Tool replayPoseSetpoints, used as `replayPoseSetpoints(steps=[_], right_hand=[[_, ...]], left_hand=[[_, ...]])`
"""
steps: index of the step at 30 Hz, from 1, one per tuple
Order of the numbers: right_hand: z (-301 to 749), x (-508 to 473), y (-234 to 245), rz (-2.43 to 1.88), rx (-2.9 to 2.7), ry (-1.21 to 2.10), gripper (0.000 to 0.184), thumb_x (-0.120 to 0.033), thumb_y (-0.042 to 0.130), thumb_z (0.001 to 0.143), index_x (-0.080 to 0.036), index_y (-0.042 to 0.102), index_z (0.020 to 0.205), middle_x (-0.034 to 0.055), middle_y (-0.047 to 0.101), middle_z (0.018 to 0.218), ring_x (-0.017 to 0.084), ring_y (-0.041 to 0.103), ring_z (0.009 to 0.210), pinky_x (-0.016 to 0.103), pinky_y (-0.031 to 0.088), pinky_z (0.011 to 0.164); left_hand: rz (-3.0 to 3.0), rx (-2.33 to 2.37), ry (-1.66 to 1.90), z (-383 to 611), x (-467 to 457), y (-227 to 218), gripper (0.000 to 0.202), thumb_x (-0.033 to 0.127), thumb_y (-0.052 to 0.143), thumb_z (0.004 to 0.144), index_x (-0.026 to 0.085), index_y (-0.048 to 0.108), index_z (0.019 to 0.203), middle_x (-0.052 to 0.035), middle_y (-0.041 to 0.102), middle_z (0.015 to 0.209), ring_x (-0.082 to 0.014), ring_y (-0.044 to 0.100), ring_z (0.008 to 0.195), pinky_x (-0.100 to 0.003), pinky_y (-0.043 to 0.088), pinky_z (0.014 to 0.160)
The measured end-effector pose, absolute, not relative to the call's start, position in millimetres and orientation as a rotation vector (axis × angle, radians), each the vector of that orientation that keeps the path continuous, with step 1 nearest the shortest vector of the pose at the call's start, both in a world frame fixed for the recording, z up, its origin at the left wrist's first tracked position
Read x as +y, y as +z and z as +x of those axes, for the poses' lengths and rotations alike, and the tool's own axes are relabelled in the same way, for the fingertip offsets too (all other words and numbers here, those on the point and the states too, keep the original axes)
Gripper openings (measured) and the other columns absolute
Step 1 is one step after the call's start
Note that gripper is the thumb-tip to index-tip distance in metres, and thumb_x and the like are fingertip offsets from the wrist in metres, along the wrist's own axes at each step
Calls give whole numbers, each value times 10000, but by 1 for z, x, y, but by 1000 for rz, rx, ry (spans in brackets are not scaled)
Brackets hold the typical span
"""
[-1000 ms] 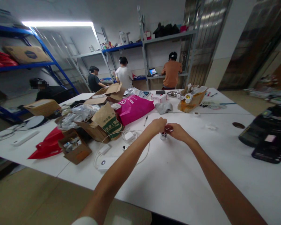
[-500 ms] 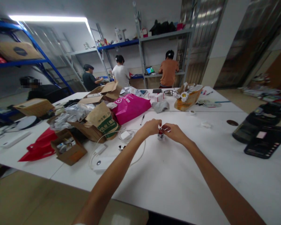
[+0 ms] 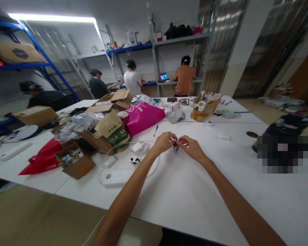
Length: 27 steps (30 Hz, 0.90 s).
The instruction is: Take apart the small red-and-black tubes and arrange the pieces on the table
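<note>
Both of my hands meet above the middle of the white table [image 3: 184, 205]. My left hand [image 3: 165, 141] has its fingers pinched at the top of a small red and clear-white object [image 3: 176, 148], whose kind I cannot make out. From the other side, my right hand [image 3: 191, 147] holds its thumb and fingertips closed at the same object. Fingers partly hide its upper part. A pen [image 3: 156, 130] lies beyond my left hand. Left of my left forearm are a small black-and-white item [image 3: 135, 161] and a long white box with a round button [image 3: 118, 178].
A coiled white cable [image 3: 141, 147], a paper bag [image 3: 112, 131], a magenta bag [image 3: 143, 118], a small carton [image 3: 75, 159] and a red bag [image 3: 45, 159] crowd the left. Grey cloth [image 3: 176, 117] lies ahead. A dark device [image 3: 284, 153] stands right. Several people work at the back.
My hands have shifted slightly, and the right fingertips have come closer around the small object. The view has moved a little.
</note>
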State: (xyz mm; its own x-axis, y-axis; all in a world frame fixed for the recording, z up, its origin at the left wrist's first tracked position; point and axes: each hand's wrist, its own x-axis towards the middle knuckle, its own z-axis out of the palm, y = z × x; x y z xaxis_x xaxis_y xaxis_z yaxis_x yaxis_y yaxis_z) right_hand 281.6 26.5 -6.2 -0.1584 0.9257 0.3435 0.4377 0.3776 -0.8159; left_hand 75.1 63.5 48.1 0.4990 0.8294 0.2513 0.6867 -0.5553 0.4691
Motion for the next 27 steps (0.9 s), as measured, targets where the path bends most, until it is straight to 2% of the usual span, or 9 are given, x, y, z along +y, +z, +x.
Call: replayPoseSetpoints(steps=[8,17,27], right_hand=[[282,28,1,-1188,-1823,696,166,-380,659,989,-223,709,1008,46,788,1018,181,759,920,315,598,829],[285,34,13,-1246,-1905,622,110,-282,676,929,-214,760,952,52,785,990,191,732,912,331,590,851],[282,30,30,-1241,-1856,494,161,-338,644,975,-217,751,984,46,779,1011,177,730,908,307,567,803]], left_hand=[[2412,1284,625,77,64,50,152,261,746,859,232,811,993,-46,798,993,-199,752,904,-298,597,873],[2359,1254,587,76,66,53,121,222,702,883,210,805,945,-47,805,920,-192,758,873,-292,606,860],[2376,1233,641,70,64,47,167,190,700,878,214,788,1018,-49,797,1011,-190,759,922,-288,601,859]])
